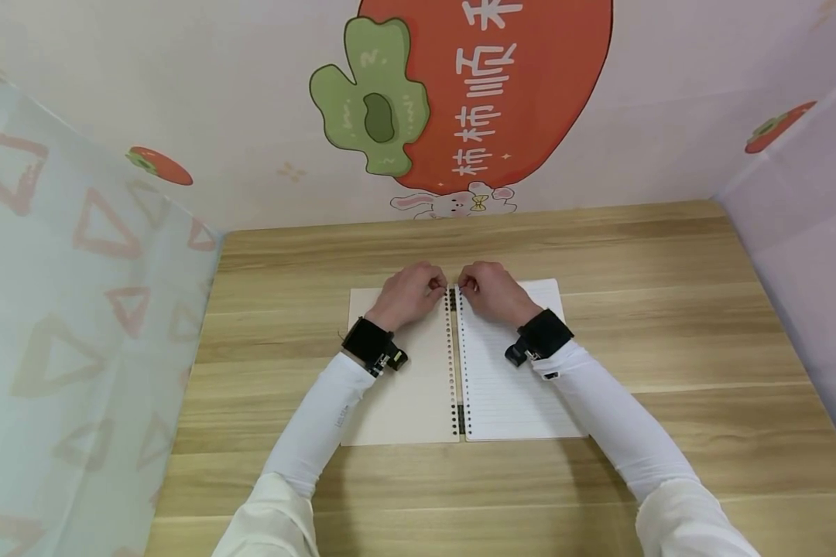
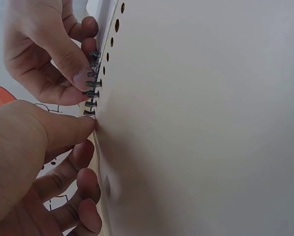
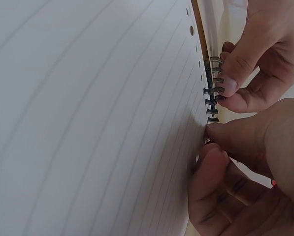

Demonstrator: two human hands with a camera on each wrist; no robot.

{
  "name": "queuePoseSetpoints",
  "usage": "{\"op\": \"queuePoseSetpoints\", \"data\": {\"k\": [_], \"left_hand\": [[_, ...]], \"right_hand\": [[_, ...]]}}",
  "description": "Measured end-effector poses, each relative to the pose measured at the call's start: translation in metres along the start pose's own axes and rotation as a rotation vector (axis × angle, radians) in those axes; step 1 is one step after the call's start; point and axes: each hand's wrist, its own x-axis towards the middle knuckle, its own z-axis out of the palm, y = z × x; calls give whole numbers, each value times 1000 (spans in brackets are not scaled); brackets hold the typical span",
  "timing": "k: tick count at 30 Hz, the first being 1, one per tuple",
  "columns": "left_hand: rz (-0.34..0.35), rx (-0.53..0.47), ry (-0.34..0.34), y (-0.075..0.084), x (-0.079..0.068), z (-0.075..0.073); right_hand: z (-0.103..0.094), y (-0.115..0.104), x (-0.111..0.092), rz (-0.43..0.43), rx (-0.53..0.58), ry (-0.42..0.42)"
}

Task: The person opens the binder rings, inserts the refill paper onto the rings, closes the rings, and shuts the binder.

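Observation:
A loose-leaf notebook lies spread on the table, with a blank beige sheet [image 1: 404, 387] on the left and a lined white page [image 1: 522, 394] on the right. Both inner edges have a row of punched holes. At the top of the gap, my left hand [image 1: 411, 294] and my right hand [image 1: 493, 292] pinch a short black binder ring clip [image 2: 91, 93] from either side. Its small rings [image 3: 213, 102] run through holes at the page edges, and fingertips hide part of it. A second black ring clip [image 1: 461, 419] joins the halves near the bottom.
The wooden table [image 1: 272, 348] extends around the notebook on every side. A printed wall covering [image 1: 251, 139] stands behind it, with further coverings along the left and right edges. Black camera straps [image 1: 368, 340] circle both wrists.

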Motion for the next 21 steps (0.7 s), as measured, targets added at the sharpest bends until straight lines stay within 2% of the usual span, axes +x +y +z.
{"op": "queuePoseSetpoints", "data": {"k": [21], "left_hand": [[37, -45, 16, 2, 1, 3]], "right_hand": [[2, -4, -1, -16, 28, -8]]}}
